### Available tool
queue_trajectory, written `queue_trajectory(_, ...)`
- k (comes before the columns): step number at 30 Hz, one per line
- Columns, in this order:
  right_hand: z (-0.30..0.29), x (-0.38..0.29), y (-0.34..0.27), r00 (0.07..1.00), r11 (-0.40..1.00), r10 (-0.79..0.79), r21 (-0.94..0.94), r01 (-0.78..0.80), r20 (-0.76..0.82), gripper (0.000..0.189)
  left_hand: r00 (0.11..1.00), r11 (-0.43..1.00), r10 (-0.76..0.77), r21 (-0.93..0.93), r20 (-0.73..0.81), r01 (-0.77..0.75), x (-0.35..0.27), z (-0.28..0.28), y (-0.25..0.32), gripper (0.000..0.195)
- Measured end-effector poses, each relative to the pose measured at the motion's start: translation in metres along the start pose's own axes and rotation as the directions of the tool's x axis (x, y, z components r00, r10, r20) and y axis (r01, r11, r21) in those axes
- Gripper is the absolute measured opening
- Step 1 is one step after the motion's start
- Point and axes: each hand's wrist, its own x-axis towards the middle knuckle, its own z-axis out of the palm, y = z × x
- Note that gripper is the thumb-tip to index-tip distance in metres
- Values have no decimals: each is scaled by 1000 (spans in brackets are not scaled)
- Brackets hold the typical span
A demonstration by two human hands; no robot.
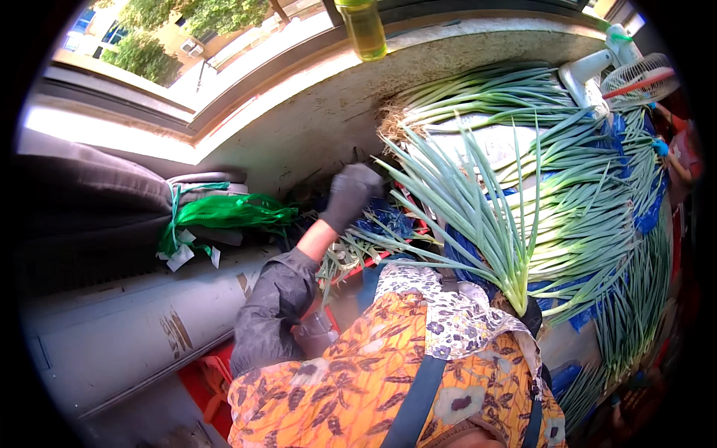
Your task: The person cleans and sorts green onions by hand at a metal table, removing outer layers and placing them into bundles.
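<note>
My left hand [357, 187], in a dark glove and blurred, is over a red container [367, 262] of green onion scraps [341, 252] and blue plastic. Whether its fingers hold anything cannot be made out. Close to my chest, my right hand [532, 318], in a black glove and mostly hidden, grips a bunch of green onions [518, 269] near the root end. Its long leaves fan up and to the left. More green onions [588, 213] lie in rows on the table, some on blue plastic. Another pile [482, 95] rests along the wall, roots to the left.
A bottle of yellowish liquid [367, 33] stands on the window sill. A fan [638, 81] is at the upper right. Green netting [229, 215] and dark folded fabric [101, 190] lie at the left, above a grey surface [140, 313]. A person's blue-gloved hand [661, 148] is at the far right.
</note>
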Motion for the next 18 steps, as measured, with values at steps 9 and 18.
queue_trajectory(9,-9,3,-8,1000,998,22,62,-22,2,16,996,997,56,57,66,-60,55,-54,-8,30)
queue_trajectory(18,-9,-1,-6,1000,994,1,106,1,-26,16,959,959,233,129,158,-254,51,-16,4,27)
